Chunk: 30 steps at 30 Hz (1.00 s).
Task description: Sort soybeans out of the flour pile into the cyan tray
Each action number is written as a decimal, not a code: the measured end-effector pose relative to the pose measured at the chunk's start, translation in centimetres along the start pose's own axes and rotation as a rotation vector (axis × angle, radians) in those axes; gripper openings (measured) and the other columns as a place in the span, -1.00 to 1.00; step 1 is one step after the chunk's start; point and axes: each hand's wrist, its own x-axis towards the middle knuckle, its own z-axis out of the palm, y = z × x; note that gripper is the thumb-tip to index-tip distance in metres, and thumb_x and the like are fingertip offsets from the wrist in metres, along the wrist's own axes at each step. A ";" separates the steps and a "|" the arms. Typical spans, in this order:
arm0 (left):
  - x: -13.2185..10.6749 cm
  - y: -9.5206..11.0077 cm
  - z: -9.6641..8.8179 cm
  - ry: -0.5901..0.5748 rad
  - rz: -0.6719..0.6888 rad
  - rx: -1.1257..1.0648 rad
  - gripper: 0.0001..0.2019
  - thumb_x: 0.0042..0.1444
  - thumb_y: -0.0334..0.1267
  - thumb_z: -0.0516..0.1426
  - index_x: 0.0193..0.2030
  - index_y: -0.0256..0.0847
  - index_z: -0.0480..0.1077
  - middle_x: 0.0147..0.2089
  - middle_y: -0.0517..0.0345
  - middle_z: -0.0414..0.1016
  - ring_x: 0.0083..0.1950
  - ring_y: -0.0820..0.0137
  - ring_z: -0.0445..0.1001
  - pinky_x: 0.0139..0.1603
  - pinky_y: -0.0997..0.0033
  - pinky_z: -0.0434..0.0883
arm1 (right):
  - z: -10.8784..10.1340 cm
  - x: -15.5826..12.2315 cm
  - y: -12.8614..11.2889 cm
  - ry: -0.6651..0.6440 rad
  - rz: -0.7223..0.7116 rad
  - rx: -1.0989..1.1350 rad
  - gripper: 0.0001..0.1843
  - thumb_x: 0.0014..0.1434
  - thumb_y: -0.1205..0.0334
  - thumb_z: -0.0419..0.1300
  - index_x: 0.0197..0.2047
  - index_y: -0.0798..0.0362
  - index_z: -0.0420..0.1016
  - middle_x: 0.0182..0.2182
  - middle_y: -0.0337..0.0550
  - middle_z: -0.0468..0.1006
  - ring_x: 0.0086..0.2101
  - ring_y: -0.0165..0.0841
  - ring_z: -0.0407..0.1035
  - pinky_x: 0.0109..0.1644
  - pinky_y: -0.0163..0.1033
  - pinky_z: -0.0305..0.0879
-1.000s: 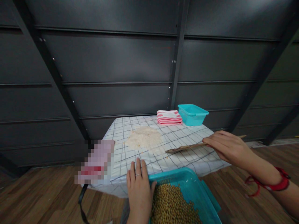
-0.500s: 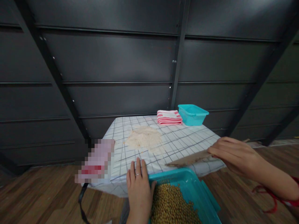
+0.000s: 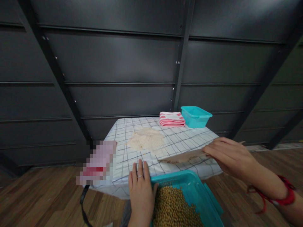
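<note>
My right hand (image 3: 233,157) is closed on the end of a thin, flat, brown piece of cardboard (image 3: 182,156). It holds the piece low over the right front part of the table (image 3: 123,124), which has a white checked cloth. My left hand (image 3: 141,192) lies with its fingers stretched out at the table's front edge. Its thumb is at the left rim of a teal plastic basket (image 3: 196,189). Yellowish round beans (image 3: 174,206) fill much of that basket. A spread heap of pale grains or powder (image 3: 146,139) lies on the cloth beyond my hands.
At the back of the table are a folded pink-and-white towel (image 3: 172,119) and a turquoise plastic basket (image 3: 196,117). A blurred-out flat pink item (image 3: 100,160) sits at the left edge, with a black strap (image 3: 82,201) hanging below. Behind stands a dark panelled wall (image 3: 118,60).
My right hand has moved left and slightly up, carrying the cardboard with it over the cloth. My left hand, the beans and the pale heap look unchanged.
</note>
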 end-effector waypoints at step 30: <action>0.0 0.0 0.0 -0.006 -0.015 -0.010 -0.42 -0.07 -0.24 0.11 0.14 -0.35 0.16 0.20 -0.18 0.20 0.20 0.06 0.14 0.10 0.00 0.23 | 5.2 4.5 -0.4 0.048 -0.168 -0.001 -0.78 0.15 0.54 -0.09 -0.26 0.20 0.34 -0.48 -0.14 0.49 -0.45 -0.41 0.27 -0.34 -0.25 0.19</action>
